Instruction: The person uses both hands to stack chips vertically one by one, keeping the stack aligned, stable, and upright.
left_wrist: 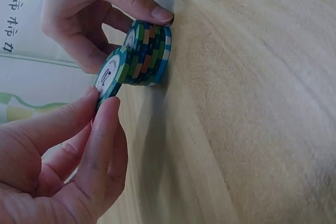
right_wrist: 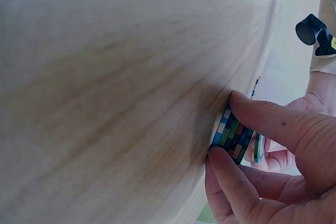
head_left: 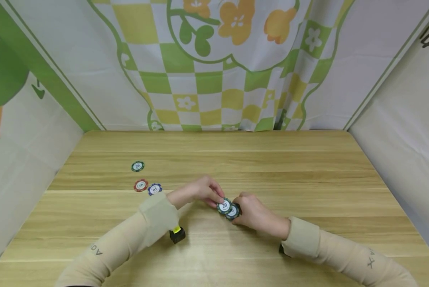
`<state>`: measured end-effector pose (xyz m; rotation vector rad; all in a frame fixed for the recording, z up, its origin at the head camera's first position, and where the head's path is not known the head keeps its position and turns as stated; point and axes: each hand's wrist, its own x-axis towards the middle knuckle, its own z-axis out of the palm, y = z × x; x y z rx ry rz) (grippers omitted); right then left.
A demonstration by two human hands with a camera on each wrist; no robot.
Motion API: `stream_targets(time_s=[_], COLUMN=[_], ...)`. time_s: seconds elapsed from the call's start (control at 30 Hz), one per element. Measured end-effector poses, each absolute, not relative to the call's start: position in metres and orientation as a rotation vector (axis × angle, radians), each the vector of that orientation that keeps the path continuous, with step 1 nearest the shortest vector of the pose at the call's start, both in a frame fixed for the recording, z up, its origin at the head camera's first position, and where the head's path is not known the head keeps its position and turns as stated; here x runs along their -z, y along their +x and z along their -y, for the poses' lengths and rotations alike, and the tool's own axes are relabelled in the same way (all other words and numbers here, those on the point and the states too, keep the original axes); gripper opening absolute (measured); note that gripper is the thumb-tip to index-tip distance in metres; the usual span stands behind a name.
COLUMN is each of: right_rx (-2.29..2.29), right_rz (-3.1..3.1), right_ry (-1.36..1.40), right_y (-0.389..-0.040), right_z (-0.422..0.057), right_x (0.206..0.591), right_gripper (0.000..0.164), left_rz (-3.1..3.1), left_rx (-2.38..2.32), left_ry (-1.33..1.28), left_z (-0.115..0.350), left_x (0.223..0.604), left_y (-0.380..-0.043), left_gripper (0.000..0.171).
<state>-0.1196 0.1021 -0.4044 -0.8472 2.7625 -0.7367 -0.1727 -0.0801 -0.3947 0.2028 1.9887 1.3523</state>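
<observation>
A short stack of poker chips (right_wrist: 231, 135) stands on the table, its edges banded in blue, green, orange and white. My right hand (head_left: 255, 213) grips that stack from the right, thumb on one side and fingers on the other. Between thumb and fingertips, my left hand (head_left: 201, 190) pinches a green poker chip (left_wrist: 109, 74) marked 20. This chip overlaps the top of the stack and is slightly tilted against it in the left wrist view. The stack's top chip (head_left: 232, 212) also has a green rim and is partly covered.
At the left of the wooden table (head_left: 307, 167) lie three loose chips: a green chip (head_left: 137, 166) marked 20, a red chip (head_left: 140, 185) marked 5 and a blue chip (head_left: 155, 189) marked 10. Patterned curtains (head_left: 207, 87) hang behind the table's far edge.
</observation>
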Motion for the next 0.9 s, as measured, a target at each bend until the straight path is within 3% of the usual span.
stream_targets(time_s=[0.9], right_rx=[0.743], right_rz=[-2.770], right_ry=[-0.831], right_y=[-0.118], right_z=[-0.102], right_x=[0.405], right_gripper=[0.036], left_rz=[-2.183], left_rx=[-1.256], left_ry=[0.227], left_z=[0.063], left_x=[0.396], left_y=[-0.157], left_gripper=[0.012])
